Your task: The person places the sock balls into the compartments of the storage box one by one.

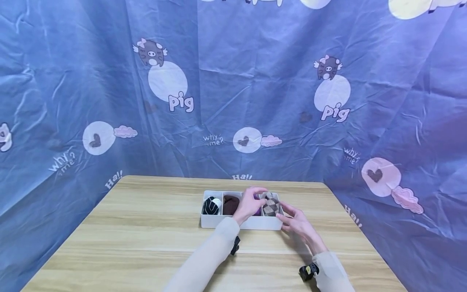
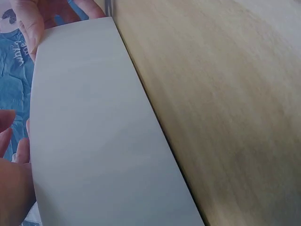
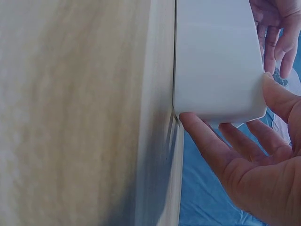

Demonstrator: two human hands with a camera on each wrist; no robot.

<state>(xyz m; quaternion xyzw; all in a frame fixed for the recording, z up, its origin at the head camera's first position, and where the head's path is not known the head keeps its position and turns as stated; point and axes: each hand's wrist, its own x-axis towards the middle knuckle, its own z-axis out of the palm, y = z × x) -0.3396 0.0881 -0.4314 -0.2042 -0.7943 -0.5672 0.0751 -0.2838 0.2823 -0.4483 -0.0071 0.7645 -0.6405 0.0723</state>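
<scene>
A white divided box [image 1: 215, 222] stands on the table, holding rolled cloth bundles, possibly socks. My left hand [image 1: 249, 206] reaches over the front wall, its fingers extended at the checked grey-brown bundle [image 1: 271, 208] in the right-end compartment. Thumb and forefinger seem to touch that bundle; the contact is partly hidden. Under this hand a purple bundle [image 1: 257, 211] shows only in part. My right hand [image 3: 254, 165] holds the box's right end, thumb on the front rim and fingers along the end wall.
At the box's left end lies a black bundle [image 1: 211, 206] with white lines, then a dark brown one [image 1: 230, 205]. The wooden table [image 1: 146, 243] has its far edge against a blue printed cloth [image 1: 226, 162], which also hangs at both sides.
</scene>
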